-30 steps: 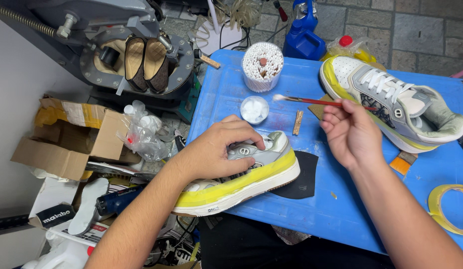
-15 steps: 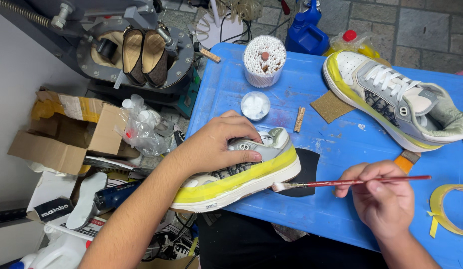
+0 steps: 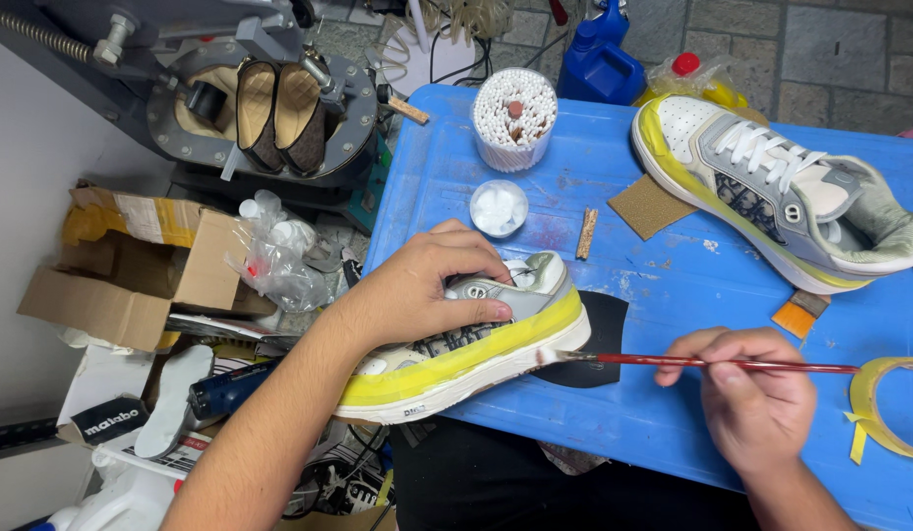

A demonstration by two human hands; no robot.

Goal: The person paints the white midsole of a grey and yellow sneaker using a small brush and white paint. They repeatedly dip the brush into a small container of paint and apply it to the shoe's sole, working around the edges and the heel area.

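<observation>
Fingers of the left hand (image 3: 432, 285) wrap over the top of the sneaker (image 3: 471, 339), pinning it on its side at the near edge of the blue table (image 3: 673, 285) so the taped sole faces the brush. The right hand (image 3: 756, 398) pinches the red paintbrush (image 3: 712, 364), bristles touching the white sole at the heel. Half a second ago the tip lay lower along that sole; a second ago the brush hovered near the small white dish (image 3: 499, 206). The second sneaker (image 3: 771, 197) rests at the far right corner.
</observation>
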